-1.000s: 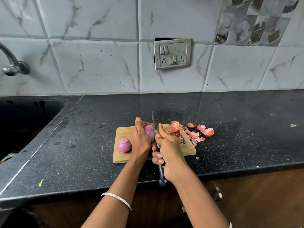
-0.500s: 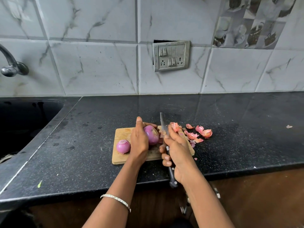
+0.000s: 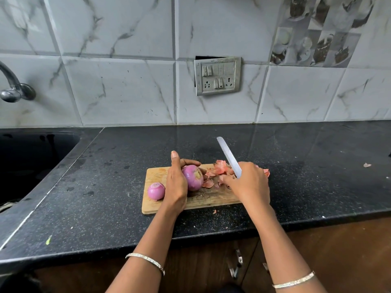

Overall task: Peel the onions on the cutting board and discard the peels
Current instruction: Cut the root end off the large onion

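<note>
A wooden cutting board (image 3: 157, 173) lies on the black counter. My left hand (image 3: 176, 182) holds a purple onion (image 3: 193, 180) at the board's middle, fingers curled round its far side. A smaller peeled onion (image 3: 156, 190) sits on the board's left part. My right hand (image 3: 249, 183) grips a knife (image 3: 229, 157), whose blade points up and away; the handle is hidden in the hand. The fingertips of that hand touch the pink peels (image 3: 219, 169) heaped on the board's right end.
A dark sink (image 3: 31, 161) and tap (image 3: 12, 87) are at the left. A stray peel (image 3: 367, 165) lies on the counter (image 3: 306, 176) at the right, a small bit (image 3: 214, 211) by the board's front edge. A switch plate (image 3: 218, 76) hangs on the tiled wall.
My right hand moved right, away from the onion, to the peel heap, and the knife blade swung up and back. My left hand turned the onion, showing its cut end.
</note>
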A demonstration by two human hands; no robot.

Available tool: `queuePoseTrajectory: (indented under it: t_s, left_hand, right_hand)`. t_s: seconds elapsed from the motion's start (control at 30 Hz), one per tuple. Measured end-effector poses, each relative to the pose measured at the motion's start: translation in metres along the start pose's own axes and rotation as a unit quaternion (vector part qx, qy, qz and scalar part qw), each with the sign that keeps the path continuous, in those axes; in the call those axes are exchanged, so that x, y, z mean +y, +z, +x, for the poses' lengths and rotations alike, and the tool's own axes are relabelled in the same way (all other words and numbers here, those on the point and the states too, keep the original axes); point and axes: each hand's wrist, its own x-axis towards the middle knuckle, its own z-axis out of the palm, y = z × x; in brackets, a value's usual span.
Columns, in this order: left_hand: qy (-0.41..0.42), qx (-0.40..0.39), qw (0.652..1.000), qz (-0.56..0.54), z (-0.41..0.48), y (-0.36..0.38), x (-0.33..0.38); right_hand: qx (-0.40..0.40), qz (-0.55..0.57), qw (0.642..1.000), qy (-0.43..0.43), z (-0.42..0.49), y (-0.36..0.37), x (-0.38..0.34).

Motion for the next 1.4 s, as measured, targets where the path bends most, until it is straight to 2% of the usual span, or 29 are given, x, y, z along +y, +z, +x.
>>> queuePoseTrajectory:
  t_s: [0.1,0.23,0.33,0.47,0.7,0.87,1.13,1.27,1.4]
  left_hand:
    - [-0.019,0.000,1.000,-0.023,-0.003,0.001,0.006]
    - [-0.043,-0.001,0.998,-0.041,-0.002,0.000,0.008]
    - [-0.061,-0.015,0.997,-0.046,-0.001,-0.003,0.008]
    - [-0.085,-0.047,0.993,-0.074,-0.003,-0.003,0.013]
    - [-0.096,-0.015,0.993,-0.073,0.007,-0.007,0.008]
    - [-0.113,-0.025,0.992,-0.050,0.010,-0.005,0.008]
    - [-0.103,-0.033,0.993,-0.046,0.013,-0.004,0.004]
    - [-0.095,-0.045,0.993,-0.055,0.012,-0.004,0.005]
    - [-0.098,-0.057,0.990,-0.085,0.011,-0.007,0.007]
  right_hand:
    - [-0.024,0.155,0.986,-0.059,-0.002,0.004,-0.003]
    - [-0.101,0.366,0.923,-0.063,-0.011,0.008,-0.016]
    - [-0.154,0.409,0.897,-0.067,-0.014,0.011,-0.020]
    - [-0.178,0.477,0.860,-0.032,-0.012,0.012,-0.019]
    - [-0.163,0.479,0.861,-0.045,-0.013,0.010,-0.017]
    - [-0.166,0.477,0.861,-0.056,-0.013,0.007,-0.017]
    - [-0.151,0.438,0.885,-0.041,-0.015,0.005,-0.015]
    - [-0.169,0.440,0.880,-0.061,-0.021,0.001,-0.016]
    - [-0.149,0.387,0.906,-0.080,-0.029,0.005,-0.011]
